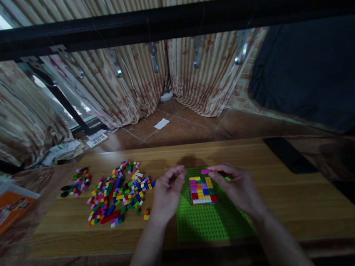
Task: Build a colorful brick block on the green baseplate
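Note:
A green studded baseplate (202,224) lies on the wooden table. On it sits a rectangular block of bricks (203,191) in red, yellow, blue, orange, purple and white. My right hand (237,185) pinches a small magenta brick (205,171) between thumb and finger, just above the block's far right corner. A bright lime piece (228,178) shows by the right fingers, partly hidden. On the other side, my left hand (169,192) hovers at the baseplate's left edge, its fingers loosely curled and a little apart, with nothing visible in them.
Many loose bricks (120,193) are spread on the table's left, with a smaller pile (80,182) farther left. A dark phone (289,154) rests at the right. At the far left stands a clear plastic box with an orange label (8,214). A black bar with hooks (154,24) crosses above.

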Available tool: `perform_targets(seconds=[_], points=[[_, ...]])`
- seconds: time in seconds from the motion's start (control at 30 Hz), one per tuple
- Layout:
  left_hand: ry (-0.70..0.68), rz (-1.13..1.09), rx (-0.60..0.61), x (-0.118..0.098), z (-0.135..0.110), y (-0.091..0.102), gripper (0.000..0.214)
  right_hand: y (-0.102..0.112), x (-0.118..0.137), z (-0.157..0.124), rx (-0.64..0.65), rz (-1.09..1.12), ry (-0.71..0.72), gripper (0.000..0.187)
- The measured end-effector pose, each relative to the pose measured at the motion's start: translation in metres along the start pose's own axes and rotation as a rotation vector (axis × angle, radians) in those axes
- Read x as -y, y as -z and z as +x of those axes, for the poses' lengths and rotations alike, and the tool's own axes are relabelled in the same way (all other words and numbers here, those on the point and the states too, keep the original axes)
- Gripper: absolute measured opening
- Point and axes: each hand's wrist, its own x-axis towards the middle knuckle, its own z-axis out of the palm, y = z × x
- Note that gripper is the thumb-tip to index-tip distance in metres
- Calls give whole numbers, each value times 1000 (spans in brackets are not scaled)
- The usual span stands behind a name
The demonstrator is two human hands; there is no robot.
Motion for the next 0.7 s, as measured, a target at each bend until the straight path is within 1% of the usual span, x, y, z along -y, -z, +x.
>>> perform_targets(seconds=[0.03, 0.1, 0.2, 0.37, 0.47, 0.57, 0.7], points=[[-30, 53, -28, 2, 2, 1, 27, 3, -5, 2, -12, 28, -46, 19], [-74, 132, -41, 7, 7, 2, 25, 6, -13, 5, 13, 78, -139, 21], [-85, 180, 14, 14, 11, -2, 26, 7, -17, 6, 73, 116, -222, 24], [-54, 130, 100, 23, 13, -16, 26, 3, -14, 4, 106, 116, -214, 22], [-45, 143, 133, 25, 12, -21, 26, 2, -16, 4, 134, 103, -219, 21], [-35, 156, 139, 25, 12, -23, 26, 2, -19, 4, 149, 80, -222, 20], [-5, 113, 129, 25, 13, -28, 26, 2, -21, 4, 156, 56, -211, 20]])
